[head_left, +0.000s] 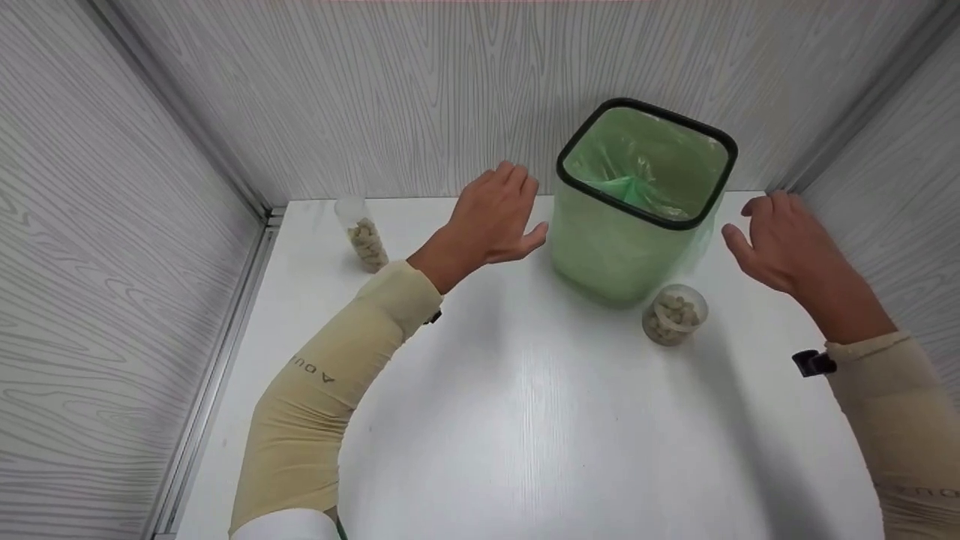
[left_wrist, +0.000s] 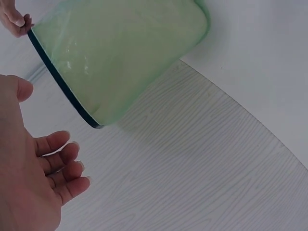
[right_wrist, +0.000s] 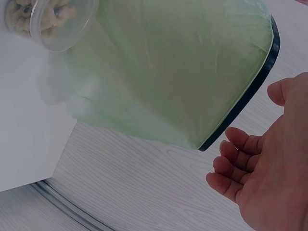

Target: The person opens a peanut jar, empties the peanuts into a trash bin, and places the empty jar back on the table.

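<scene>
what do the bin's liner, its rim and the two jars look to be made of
Liner: thin, glossy green plastic film, creased and see-through. Rim: probably hard black plastic, smooth, holding rounded corners. Short jar and tall jar: clear, likely plastic, since contents show through; glass isn't ruled out.

Left hand (head_left: 496, 216) and right hand (head_left: 784, 241) hover, loosely curled.

In the head view's lower right, the frame edge cuts off the right sleeve (head_left: 896, 420) and its unreadable lettering (head_left: 930, 492). The left wrist view's top edge crops the bin (left_wrist: 120, 57); the right wrist view's upper left corner crops the tub (right_wrist: 53, 24).
</scene>
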`<state>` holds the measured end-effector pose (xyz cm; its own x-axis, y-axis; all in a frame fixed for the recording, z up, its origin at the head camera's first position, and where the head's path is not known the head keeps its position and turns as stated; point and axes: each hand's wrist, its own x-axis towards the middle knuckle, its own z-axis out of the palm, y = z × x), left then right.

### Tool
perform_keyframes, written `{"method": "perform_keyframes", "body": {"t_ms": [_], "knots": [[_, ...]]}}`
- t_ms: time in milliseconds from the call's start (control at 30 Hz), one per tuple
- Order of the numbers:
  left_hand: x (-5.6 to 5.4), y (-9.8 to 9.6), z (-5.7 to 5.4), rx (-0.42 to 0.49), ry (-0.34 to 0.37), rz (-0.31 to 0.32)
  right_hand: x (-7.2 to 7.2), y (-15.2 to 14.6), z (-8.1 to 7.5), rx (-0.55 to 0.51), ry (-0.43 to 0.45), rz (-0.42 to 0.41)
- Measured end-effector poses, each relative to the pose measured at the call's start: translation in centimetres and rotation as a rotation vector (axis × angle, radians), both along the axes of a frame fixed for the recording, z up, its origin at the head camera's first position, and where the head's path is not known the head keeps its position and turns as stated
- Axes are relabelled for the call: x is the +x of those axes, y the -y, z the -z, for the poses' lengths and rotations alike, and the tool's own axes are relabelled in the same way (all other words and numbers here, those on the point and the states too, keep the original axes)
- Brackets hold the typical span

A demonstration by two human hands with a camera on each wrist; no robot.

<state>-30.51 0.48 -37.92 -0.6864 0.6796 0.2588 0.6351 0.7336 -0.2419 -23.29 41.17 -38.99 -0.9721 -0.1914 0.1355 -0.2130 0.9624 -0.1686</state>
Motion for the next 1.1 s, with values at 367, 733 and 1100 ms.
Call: {"method": "perform_keyframes", "body": {"t_ms": [367,733,1100], "knots": [[-1.2,-1.4,0.5,0.018,-0.005,-0.043,-1.2,0.5,-0.3,0.003,0.003,0.004],[-2.6,-4.0,0.6,0.053,0.013,-0.043,-2.3,0.1,-0.6,0.015,0.013,0.028],[-4.7,-5.1,0.5,0.095,0.063,-0.071,-4.0,0.2,-0.4,-0.009,0.011,0.023]]}}
